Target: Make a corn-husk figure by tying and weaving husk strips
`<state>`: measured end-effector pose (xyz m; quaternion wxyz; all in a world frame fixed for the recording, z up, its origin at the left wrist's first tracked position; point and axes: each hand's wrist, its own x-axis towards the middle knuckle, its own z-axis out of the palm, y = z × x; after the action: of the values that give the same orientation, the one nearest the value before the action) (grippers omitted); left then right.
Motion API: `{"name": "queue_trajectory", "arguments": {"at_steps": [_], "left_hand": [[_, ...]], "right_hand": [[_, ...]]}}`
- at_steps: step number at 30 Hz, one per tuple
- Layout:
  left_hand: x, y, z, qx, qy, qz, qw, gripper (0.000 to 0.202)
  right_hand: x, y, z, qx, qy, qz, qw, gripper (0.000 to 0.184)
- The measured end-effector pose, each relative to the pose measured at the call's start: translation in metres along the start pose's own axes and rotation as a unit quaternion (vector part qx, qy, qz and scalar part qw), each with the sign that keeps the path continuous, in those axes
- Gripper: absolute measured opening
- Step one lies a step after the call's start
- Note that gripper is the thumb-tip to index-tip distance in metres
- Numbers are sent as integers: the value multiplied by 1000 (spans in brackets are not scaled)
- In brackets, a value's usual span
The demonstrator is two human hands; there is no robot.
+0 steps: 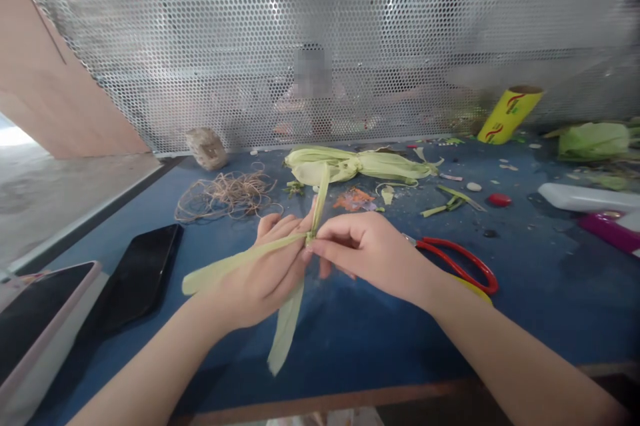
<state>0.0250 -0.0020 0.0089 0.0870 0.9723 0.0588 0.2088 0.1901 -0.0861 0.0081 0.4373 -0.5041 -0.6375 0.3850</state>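
Observation:
Both hands meet over the middle of the blue table at pale green corn husk strips [223, 266]. My left hand [273, 269] has the strips against its fingers, one lying across its back, one standing up between the hands and one hanging below. With thumb and forefinger, my right hand [373, 249] pinches the small knot where the strips join. Just behind the hands lies a larger bundle of corn husks [345, 165], gathered at its middle. Red-handled scissors [463, 259] rest beside my right wrist, partly hidden by it.
A tangle of brown twine [227, 196] and a stone-like block [207, 148] sit at the left. Nearer are a black phone [143, 273] and a pink-edged device [45, 306]. A yellow tube [510, 114] leans against the perforated metal screen [240, 46]. Husk scraps litter the right side.

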Motion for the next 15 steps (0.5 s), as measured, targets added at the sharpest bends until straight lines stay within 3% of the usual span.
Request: {"name": "queue_trajectory", "arguments": {"at_steps": [4, 8, 15], "left_hand": [[2, 1, -2, 24, -20, 5, 1000, 22], [3, 1, -4, 140, -32, -6, 990, 19], [-3, -8, 3, 196, -18, 29, 980, 40]], "right_hand": [[0, -1, -1, -37, 12, -16, 999, 30], [1, 0, 0, -99, 52, -32, 993, 24], [1, 2, -4, -157, 69, -26, 985, 27]]}}
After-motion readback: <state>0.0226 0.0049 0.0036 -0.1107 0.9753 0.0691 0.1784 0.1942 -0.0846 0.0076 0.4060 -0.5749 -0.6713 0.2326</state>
